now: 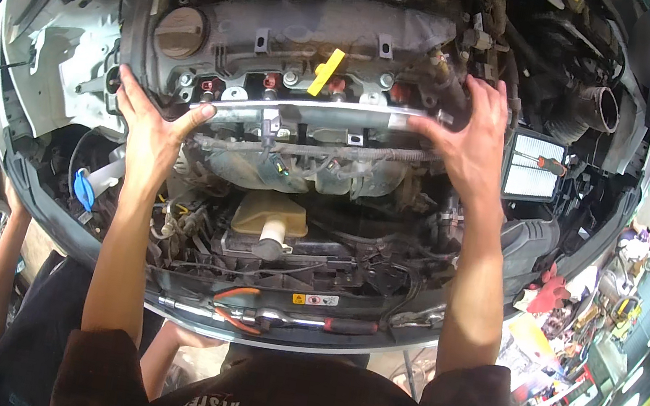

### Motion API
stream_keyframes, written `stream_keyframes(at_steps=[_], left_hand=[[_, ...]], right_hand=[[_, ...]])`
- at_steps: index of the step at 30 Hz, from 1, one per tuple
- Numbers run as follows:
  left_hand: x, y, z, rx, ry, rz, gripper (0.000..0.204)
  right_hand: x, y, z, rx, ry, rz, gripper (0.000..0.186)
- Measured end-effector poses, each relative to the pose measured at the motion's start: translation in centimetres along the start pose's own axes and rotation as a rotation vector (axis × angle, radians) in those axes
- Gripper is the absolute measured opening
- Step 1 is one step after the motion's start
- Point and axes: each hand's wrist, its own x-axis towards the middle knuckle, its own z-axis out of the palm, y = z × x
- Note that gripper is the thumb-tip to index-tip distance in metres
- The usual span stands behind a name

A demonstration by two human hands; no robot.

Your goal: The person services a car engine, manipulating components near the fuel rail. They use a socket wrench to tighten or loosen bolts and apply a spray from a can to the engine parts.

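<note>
A long silver metal rail (314,112) lies across the front of the engine, below several red-tipped parts. My left hand (151,129) is at its left end, thumb resting on the rail and fingers spread toward the engine's side. At the right end, my right hand (475,142) has its thumb on the rail; its fingers are stretched out above, beside hoses and fittings. Neither hand wraps its fingers around the rail. A yellow plastic handle (326,73) stands up just behind it. The oil filler cap (180,32) sits behind my left hand.
A ratchet (298,320) and orange-handled pliers (236,308) lie along the front edge of the bay. A screwdriver (548,164) rests on the white air filter (526,180). Another person's arm (1,271) is at lower left. Clutter (577,328) covers the floor at right.
</note>
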Motion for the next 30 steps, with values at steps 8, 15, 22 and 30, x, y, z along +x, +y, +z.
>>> stream_keyframes(at_steps=[8, 15, 22, 30], left_hand=[[0.1, -1.5, -0.2, 0.001, 0.067, -0.002, 0.153], [0.9, -0.7, 0.0, -0.071, 0.018, -0.024, 0.163], [0.9, -0.8, -0.4, -0.092, 0.015, -0.013, 0.165], [0.3, -0.5, -0.6, -0.114, 0.039, -0.038, 0.163]], right_hand=[[0.2, -1.3, 0.2, -0.015, -0.004, 0.016, 0.103], [1.0, 1.1, 0.7, -0.033, -0.023, 0.049, 0.107], [0.6, 1.8, 0.7, 0.004, -0.015, 0.022, 0.101], [-0.2, 1.6, 0.9, 0.094, -0.029, -0.032, 0.099]])
